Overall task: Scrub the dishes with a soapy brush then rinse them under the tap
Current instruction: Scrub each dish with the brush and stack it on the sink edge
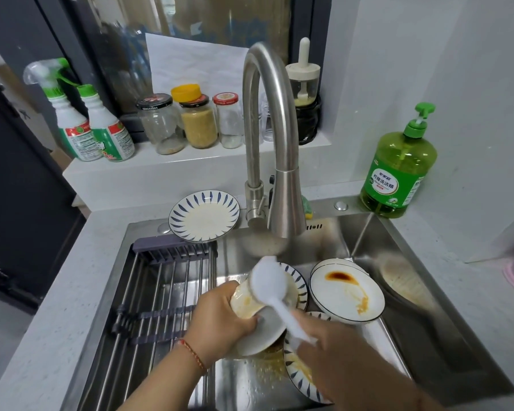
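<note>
My left hand (220, 324) grips a tilted white dish (260, 333) smeared with orange sauce, held over the steel sink (365, 229). My right hand (339, 351) holds the handle of a white brush (269, 281), blurred, its head against the dish's upper part. A white bowl (346, 289) with brown and orange stains sits in the sink to the right. A blue-striped plate (296, 372) with sauce lies under my right hand. Another striped plate (204, 216) rests on the sink's back ledge. The curved tap (279, 161) stands over the sink; no water stream is visible.
A metal drying rack (161, 292) spans the sink's left half. A green dish soap pump bottle (398, 173) stands at the back right corner. Jars (195, 120) and spray bottles (80, 123) line the window ledge. A dirty utensil (404, 280) lies along the sink's right side.
</note>
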`<state>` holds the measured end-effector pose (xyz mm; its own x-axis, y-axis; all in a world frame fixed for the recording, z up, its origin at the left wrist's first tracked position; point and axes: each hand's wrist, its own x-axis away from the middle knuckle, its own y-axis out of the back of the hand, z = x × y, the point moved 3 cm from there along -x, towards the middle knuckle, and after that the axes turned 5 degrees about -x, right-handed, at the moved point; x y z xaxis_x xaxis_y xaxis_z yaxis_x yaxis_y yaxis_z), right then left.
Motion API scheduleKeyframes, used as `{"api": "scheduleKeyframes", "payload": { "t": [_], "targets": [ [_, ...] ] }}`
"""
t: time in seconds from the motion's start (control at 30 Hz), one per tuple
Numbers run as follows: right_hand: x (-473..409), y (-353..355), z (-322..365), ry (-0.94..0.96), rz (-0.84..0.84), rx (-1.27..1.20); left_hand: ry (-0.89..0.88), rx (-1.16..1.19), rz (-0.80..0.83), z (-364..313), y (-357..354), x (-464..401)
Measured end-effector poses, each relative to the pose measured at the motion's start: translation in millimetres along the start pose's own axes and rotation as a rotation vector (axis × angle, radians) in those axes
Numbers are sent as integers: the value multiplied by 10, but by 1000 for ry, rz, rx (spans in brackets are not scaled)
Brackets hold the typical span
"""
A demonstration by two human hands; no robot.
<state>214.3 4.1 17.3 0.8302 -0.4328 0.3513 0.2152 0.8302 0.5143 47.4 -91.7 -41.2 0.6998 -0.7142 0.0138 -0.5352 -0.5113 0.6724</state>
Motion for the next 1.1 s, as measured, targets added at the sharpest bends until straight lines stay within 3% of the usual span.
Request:
{"api": "scheduleKeyframes", "payload": {
  "t": [0.07,0.17,0.3,0.4,0.57,0.83,0.93,1.1],
  "targets": [
    [12,-55,53,61,-21,136,-8,23,-5,7,-16,6],
    [-64,158,-125,-88,-15,-108,-5,10,-30,15,68,12],
    [-19,260,-318,-171,55,-71,-35,15,-5,7,140,15],
    [-23,202,-119,-101,-3,-115,-43,4,4,3,103,0],
    [59,-112,165,97,3,130,4,135,-32,17,7,-9],
    [9,23,-405,-199,19,-359,230,572,-212,166,186,45],
    [-61,-138,-521,-287,-160,-632,322,754,-301,186,125,75],
    [-292,-412,-634,-409,-384,-822,419,1009,-338,100,-69,184]
  ]
}}
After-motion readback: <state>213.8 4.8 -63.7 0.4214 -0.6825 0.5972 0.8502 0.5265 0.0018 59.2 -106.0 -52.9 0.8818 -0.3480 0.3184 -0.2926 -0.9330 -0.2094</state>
